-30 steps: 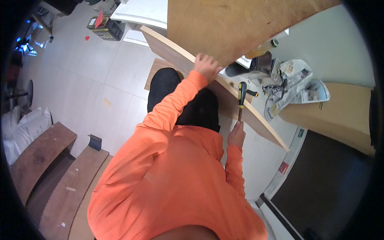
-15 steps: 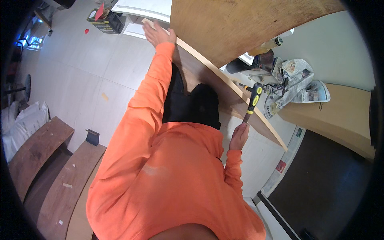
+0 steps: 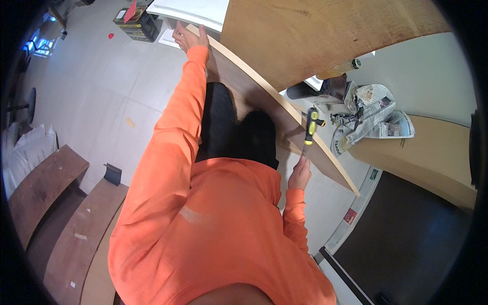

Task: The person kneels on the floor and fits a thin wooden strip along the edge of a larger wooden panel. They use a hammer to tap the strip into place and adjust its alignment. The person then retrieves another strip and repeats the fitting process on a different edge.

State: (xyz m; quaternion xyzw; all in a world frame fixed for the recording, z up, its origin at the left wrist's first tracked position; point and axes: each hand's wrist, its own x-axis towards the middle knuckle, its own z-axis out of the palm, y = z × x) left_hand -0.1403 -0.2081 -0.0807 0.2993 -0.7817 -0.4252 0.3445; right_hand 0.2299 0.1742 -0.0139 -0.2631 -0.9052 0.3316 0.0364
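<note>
The pale tiled floor bears a dark box, a red scrap and a tan strip.

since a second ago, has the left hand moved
Yes: the left hand has moved left and forward, from beside the lower corner of the brown sheet to the left end of the board, near the white table.

Cool, fairly even light brightens the pale floor; bluish glare sits at the upper left. Black corners ring the view — fisheye distortion bows the lower-left boards — and the screwdriver looks slightly blurred.
</note>
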